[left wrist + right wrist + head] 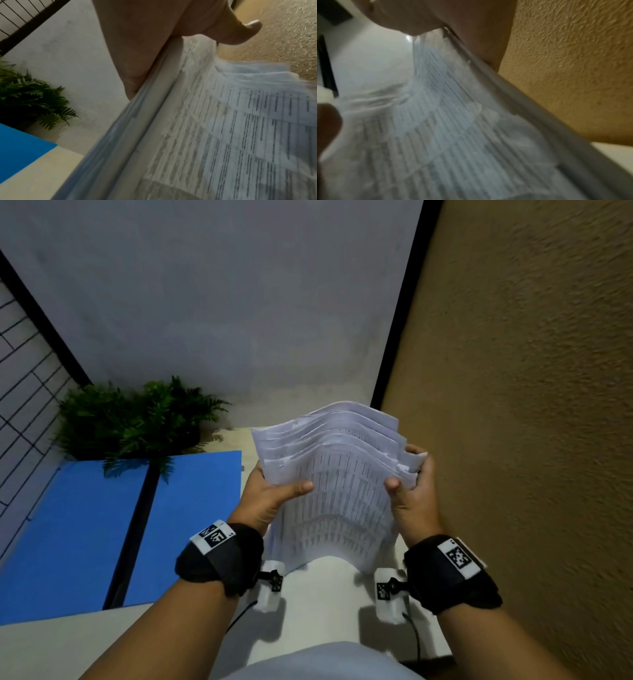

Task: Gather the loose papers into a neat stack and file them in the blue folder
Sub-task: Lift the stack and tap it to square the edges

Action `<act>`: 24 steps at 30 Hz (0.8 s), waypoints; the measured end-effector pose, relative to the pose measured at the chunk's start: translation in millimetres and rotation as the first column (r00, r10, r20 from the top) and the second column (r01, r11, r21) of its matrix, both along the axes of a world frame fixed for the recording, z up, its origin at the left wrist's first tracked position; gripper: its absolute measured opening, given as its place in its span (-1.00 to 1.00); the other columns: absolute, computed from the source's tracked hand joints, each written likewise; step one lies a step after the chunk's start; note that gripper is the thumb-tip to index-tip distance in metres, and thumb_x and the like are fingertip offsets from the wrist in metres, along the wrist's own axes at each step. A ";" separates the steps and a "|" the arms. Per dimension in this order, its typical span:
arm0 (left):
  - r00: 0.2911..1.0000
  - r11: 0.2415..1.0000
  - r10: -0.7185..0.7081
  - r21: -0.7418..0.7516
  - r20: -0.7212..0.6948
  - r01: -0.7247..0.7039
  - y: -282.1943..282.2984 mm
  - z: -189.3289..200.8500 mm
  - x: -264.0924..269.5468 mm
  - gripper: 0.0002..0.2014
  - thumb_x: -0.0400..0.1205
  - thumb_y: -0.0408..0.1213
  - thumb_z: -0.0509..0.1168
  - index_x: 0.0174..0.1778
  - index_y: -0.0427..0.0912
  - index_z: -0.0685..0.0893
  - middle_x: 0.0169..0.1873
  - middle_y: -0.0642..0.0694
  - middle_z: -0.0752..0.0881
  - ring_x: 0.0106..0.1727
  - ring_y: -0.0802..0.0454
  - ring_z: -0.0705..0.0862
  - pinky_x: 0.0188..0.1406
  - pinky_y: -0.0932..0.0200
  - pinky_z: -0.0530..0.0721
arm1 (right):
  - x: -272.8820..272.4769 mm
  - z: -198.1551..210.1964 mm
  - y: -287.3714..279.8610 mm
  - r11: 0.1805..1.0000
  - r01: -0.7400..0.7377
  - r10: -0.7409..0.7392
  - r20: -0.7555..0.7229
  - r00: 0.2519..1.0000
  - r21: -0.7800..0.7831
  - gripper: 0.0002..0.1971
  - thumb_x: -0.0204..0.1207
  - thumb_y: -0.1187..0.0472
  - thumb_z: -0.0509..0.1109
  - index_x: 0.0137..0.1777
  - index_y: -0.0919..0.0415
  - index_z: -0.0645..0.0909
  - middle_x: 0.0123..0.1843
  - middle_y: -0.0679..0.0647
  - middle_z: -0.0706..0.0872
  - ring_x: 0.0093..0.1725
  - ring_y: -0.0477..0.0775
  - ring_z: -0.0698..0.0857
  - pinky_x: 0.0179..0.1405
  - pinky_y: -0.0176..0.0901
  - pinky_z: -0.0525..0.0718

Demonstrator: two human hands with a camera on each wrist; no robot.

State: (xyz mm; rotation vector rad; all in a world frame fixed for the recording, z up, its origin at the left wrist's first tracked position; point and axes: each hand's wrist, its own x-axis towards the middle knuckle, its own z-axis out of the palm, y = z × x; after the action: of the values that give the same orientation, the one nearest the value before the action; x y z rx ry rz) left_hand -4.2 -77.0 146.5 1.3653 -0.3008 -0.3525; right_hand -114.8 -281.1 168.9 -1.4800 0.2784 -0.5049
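Observation:
A sheaf of printed white papers (337, 481) stands upright on its bottom edge on the cream table (318, 604), sagging in the middle, with its top edges fanned out unevenly. My left hand (274, 494) grips the left side, thumb on the front sheet. Gripping the right side is my right hand (411, 484), thumb in front and fingers behind. Close up, the printed papers (214, 128) fill the left wrist view under my thumb, and the same papers (453, 128) fill the right wrist view. The blue folder (85, 535) lies open flat on the table to the left.
A potted fern (137, 419) stands behind the folder at the back left. A textured tan wall (513, 405) runs close along the table's right edge. A grey wall is at the back, and a wire grid panel (20, 371) stands at the far left.

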 end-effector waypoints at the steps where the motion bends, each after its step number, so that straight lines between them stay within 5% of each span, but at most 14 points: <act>1: 1.000 1.000 0.018 -0.009 0.010 -0.018 -0.7 1.8 0.1 -0.12 0.08 -0.16 0.68 0.38 -0.22 0.60 0.11 -0.05 0.84 0.17 0.03 0.80 0.03 0.21 0.76 | -1.9 0.9 1.8 1.000 0.017 -0.017 0.010 1.000 -0.002 -0.12 -0.09 -0.55 0.51 0.25 -0.24 0.39 0.29 0.20 0.67 0.18 0.18 0.77 0.06 0.19 0.80; 4: 0.996 0.996 0.075 -0.042 0.038 -0.073 1.5 5.2 3.2 -0.09 0.15 -0.08 0.68 0.45 -0.20 0.55 0.22 -0.13 0.78 0.25 -0.03 0.76 0.20 0.05 0.73 | -7.2 1.9 0.8 0.990 0.125 -0.125 0.011 0.992 0.063 -0.22 -0.05 -0.60 0.45 0.19 -0.40 0.34 0.27 0.15 0.66 0.16 0.17 0.77 0.10 0.35 0.76; 6: 0.993 0.993 0.110 -0.047 0.044 -0.108 0.8 9.3 0.4 -0.04 0.10 0.13 0.69 0.42 -0.12 0.56 0.18 -0.06 0.80 0.21 0.04 0.77 0.12 0.16 0.75 | -8.6 5.2 2.1 0.990 0.139 -0.140 0.017 0.990 0.034 -0.21 -0.03 -0.59 0.45 0.22 -0.44 0.30 0.33 0.15 0.63 0.20 0.16 0.75 0.12 0.29 0.77; 9: 0.991 0.990 0.126 -0.072 0.042 -0.123 -4.3 13.2 -6.5 -0.01 0.07 0.32 0.62 0.39 -0.07 0.59 0.15 0.00 0.82 0.17 0.06 0.79 0.00 0.25 0.75 | -8.0 13.1 12.4 0.977 0.155 -0.146 0.074 0.987 -0.144 -0.17 0.04 -0.58 0.42 0.34 -0.54 0.20 0.33 -0.12 0.51 0.27 0.14 0.68 0.08 0.10 0.81; 13: 0.970 0.963 0.243 -0.125 0.022 -0.239 -4.1 15.0 -8.4 0.02 0.14 0.44 0.52 0.42 -0.13 0.56 0.17 -0.10 0.80 0.16 -0.04 0.80 0.05 0.07 0.77 | -6.0 14.5 12.4 0.892 0.314 -0.279 0.152 0.948 -0.324 -0.30 0.27 -0.45 0.38 0.41 -0.63 0.18 0.42 -0.03 0.39 0.42 0.09 0.53 0.22 0.33 0.69; 17: 0.960 0.957 0.272 -0.125 0.064 -0.263 -4.8 20.3 -11.8 0.00 0.23 0.45 0.46 0.40 -0.24 0.49 0.18 -0.30 0.73 0.14 -0.19 0.76 0.17 -0.22 0.73 | -7.0 18.3 15.3 0.832 0.303 -0.232 0.205 0.951 -0.465 -0.44 0.36 -0.38 0.35 0.39 -0.54 0.37 0.35 -0.40 0.27 0.38 -0.12 0.48 0.19 -0.07 0.71; 21: 0.954 0.954 0.291 -0.098 0.067 -0.284 -4.6 22.8 -13.4 -0.18 0.21 0.49 0.44 0.28 0.07 0.56 0.19 -0.14 0.70 0.14 -0.07 0.73 0.19 -0.16 0.70 | -6.9 10.5 13.5 0.784 0.351 -0.254 0.251 0.934 -0.511 -0.74 0.44 -0.13 0.40 0.11 -0.16 0.68 0.31 -0.23 0.36 0.27 -0.54 0.37 0.13 -0.68 0.48; 24: 0.948 0.956 0.295 -0.039 0.117 -0.292 -2.4 18.5 -11.9 -0.37 0.29 0.48 0.40 0.20 0.27 0.61 0.36 -0.25 0.62 0.36 -0.31 0.63 0.38 -0.43 0.54 | -9.0 5.1 9.5 0.799 0.420 -0.337 0.258 0.905 -0.430 -0.80 0.43 -0.10 0.41 0.01 -0.13 0.65 0.30 -0.35 0.35 0.27 -0.50 0.42 0.15 -0.56 0.52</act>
State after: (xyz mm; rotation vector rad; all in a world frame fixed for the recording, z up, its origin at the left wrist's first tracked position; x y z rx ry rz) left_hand -16.1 -79.4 165.0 1.3901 -0.1964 -0.0178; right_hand -123.7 -271.6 173.9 -1.8564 0.3349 -1.0847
